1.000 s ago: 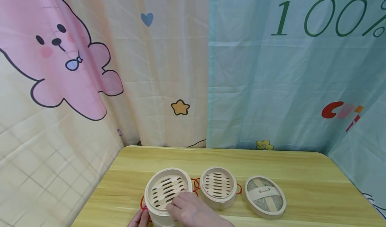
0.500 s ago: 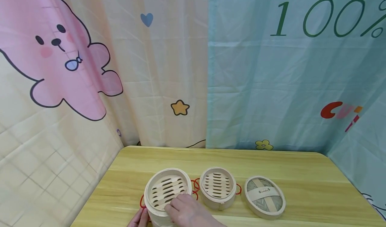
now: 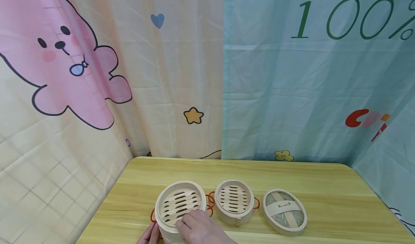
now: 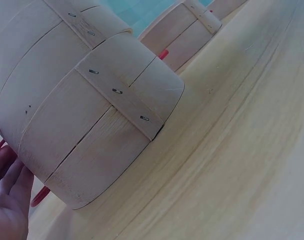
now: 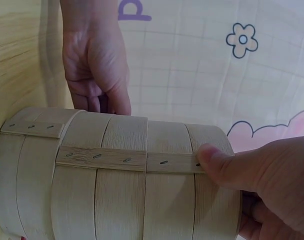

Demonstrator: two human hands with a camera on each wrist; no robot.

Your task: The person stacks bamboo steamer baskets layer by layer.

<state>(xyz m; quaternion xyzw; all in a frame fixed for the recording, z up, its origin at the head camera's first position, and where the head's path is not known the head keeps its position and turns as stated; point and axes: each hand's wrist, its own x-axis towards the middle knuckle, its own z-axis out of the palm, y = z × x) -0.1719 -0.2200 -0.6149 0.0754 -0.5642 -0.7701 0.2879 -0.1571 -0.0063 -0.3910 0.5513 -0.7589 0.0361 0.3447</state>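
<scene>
A stack of bamboo steamer baskets (image 3: pixel 173 231) stands at the table's left front, slatted floor visible in the top one. My right hand (image 3: pixel 201 226) grips the top basket's near rim. In the right wrist view its thumb (image 5: pixel 217 162) presses the outer wall, while the fingers are mostly hidden behind the rim. My left hand (image 3: pixel 150 234) is at the stack's left side, fingertips by a red loop handle (image 3: pixel 152 215). Those fingers are partly hidden behind the wall (image 4: pixel 92 145) in the left wrist view. Whether they pinch the loop or only touch the side cannot be made out.
Close on the right stands another steamer basket (image 3: pixel 234 218), its red loop almost touching the stack's loops. Farther right lies a round woven lid (image 3: pixel 285 212) with a strap across it. The wooden table (image 3: pixel 340 200) backs onto printed curtains (image 3: pixel 275 93).
My right hand has shifted slightly left and down along the rim. My left hand, the baskets and the lid show almost no movement.
</scene>
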